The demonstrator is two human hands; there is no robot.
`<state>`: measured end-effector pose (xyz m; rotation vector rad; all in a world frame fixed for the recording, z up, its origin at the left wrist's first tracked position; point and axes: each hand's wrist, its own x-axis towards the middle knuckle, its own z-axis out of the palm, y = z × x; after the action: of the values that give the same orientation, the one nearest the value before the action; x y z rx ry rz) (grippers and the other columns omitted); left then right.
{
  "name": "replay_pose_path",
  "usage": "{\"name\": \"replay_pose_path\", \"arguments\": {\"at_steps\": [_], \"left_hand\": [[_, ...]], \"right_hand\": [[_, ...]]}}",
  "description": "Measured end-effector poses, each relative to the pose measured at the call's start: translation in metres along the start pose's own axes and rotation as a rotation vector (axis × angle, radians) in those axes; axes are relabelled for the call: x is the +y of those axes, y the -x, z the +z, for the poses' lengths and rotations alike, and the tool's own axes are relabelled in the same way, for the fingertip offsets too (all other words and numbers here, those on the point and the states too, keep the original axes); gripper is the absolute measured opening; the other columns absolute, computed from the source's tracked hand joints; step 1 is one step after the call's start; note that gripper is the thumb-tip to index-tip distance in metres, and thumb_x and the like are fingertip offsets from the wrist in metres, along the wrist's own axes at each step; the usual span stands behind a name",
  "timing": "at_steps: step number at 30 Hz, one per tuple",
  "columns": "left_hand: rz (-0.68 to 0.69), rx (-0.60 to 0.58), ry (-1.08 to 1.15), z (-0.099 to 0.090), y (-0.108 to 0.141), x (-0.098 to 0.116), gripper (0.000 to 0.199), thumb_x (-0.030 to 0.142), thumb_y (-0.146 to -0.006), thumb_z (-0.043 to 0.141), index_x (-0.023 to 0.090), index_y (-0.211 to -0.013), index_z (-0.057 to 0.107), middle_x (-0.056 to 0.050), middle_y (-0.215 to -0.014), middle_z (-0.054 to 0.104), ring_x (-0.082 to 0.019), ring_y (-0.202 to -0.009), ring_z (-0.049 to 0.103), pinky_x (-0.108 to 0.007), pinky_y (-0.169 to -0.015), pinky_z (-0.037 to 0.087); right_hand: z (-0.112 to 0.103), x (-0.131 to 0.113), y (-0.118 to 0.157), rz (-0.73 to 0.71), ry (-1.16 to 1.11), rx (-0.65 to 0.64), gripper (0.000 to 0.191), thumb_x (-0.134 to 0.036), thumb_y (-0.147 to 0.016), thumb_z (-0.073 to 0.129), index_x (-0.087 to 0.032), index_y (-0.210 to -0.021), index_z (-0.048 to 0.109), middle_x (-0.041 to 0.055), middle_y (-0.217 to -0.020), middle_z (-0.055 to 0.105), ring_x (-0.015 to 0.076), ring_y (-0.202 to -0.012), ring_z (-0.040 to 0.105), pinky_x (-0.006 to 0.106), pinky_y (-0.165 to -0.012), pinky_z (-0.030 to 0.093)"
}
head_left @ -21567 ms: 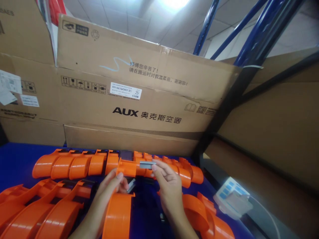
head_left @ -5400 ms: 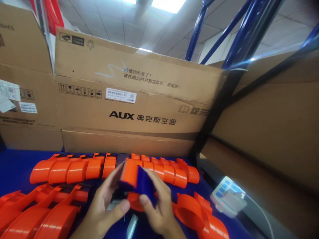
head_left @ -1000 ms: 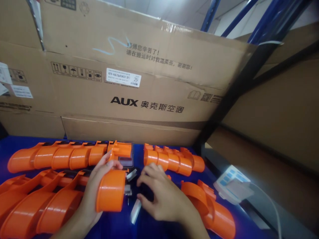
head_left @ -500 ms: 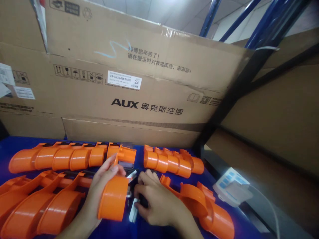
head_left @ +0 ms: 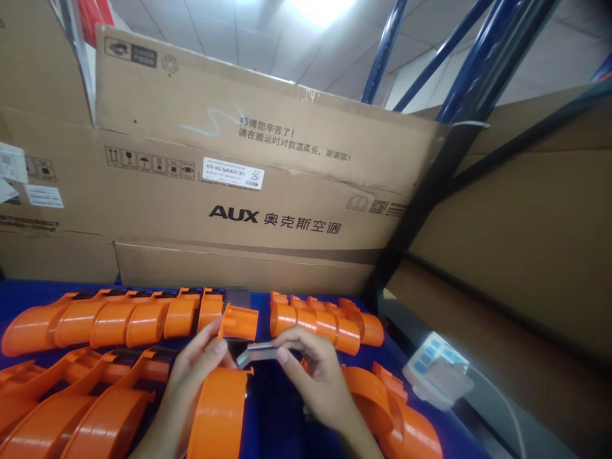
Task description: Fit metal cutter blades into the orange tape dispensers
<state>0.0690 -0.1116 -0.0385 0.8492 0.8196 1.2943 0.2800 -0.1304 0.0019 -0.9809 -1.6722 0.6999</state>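
My left hand is closed round an orange plastic part, which has a wide curved band below and a short ribbed block above. Between thumb and fingers, my right hand pinches a bent silvery metal strip. The strip's left end lies close to the left fingertips, in the gap between block and band; whether it touches the part I cannot tell. Just left of my left hand are similar orange parts with dark pieces on them. Behind my right forearm lie more orange parts.
Orange parts stand in a back row on the blue surface, with another group to its right. A large cardboard sheet rises behind. At right are a dark rack post and a white-and-blue box with a cable.
My right hand has risen and turned, so the metal strip now lies roughly level beside the orange part. Earlier a strip pointed downward under that hand. The view has shifted upward slightly.
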Motion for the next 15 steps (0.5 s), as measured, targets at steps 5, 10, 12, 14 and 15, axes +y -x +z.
{"name": "replay_pose_path", "arguments": {"at_steps": [5,10,12,14,15], "left_hand": [[0.037,0.053,-0.002,0.004,0.001,-0.003,0.051,0.050,-0.070,0.084,0.018,-0.107,0.073,-0.002,-0.059,0.070,-0.022,-0.058,0.066,-0.030,-0.062,0.050],[0.020,0.027,-0.001,0.005,-0.001,-0.011,0.068,0.052,-0.070,0.083,0.020,-0.127,0.065,0.001,-0.057,0.067,-0.022,-0.055,0.066,-0.032,-0.062,0.050],[0.010,0.009,-0.004,0.004,-0.002,-0.013,0.067,0.053,-0.071,0.082,0.020,-0.126,0.064,0.002,-0.055,0.066,-0.020,-0.052,0.064,-0.030,-0.059,0.049],[-0.021,-0.002,0.003,0.003,-0.003,-0.015,0.062,0.055,-0.072,0.081,0.020,-0.121,0.066,0.002,-0.053,0.065,-0.018,-0.047,0.061,-0.028,-0.053,0.046],[-0.038,-0.004,0.007,0.002,-0.004,-0.015,0.059,0.055,-0.072,0.081,0.020,-0.117,0.067,0.002,-0.052,0.064,-0.018,-0.044,0.059,-0.027,-0.050,0.044]], "right_hand": [[0.004,0.007,-0.004,0.088,-0.155,0.239,0.020,-0.038,-0.088,0.078,-0.022,-0.097,0.071,0.0047,-0.080,0.077,0.0206,-0.073,0.072,0.032,-0.073,0.059],[0.005,0.009,-0.009,0.136,-0.290,0.339,0.032,-0.045,-0.084,0.082,-0.022,-0.102,0.070,0.0032,-0.075,0.076,0.0205,-0.069,0.071,0.034,-0.071,0.060],[0.007,0.009,-0.010,0.151,-0.327,0.320,0.033,-0.045,-0.083,0.082,-0.021,-0.102,0.071,0.0025,-0.074,0.075,0.0205,-0.068,0.071,0.034,-0.070,0.060],[0.008,0.010,-0.010,0.164,-0.351,0.298,0.032,-0.044,-0.083,0.083,-0.021,-0.102,0.071,0.0026,-0.074,0.076,0.0201,-0.068,0.071,0.034,-0.071,0.060],[0.008,0.010,-0.010,0.169,-0.360,0.292,0.031,-0.044,-0.084,0.082,-0.021,-0.102,0.071,0.0027,-0.075,0.076,0.0200,-0.068,0.071,0.035,-0.072,0.060]]}}
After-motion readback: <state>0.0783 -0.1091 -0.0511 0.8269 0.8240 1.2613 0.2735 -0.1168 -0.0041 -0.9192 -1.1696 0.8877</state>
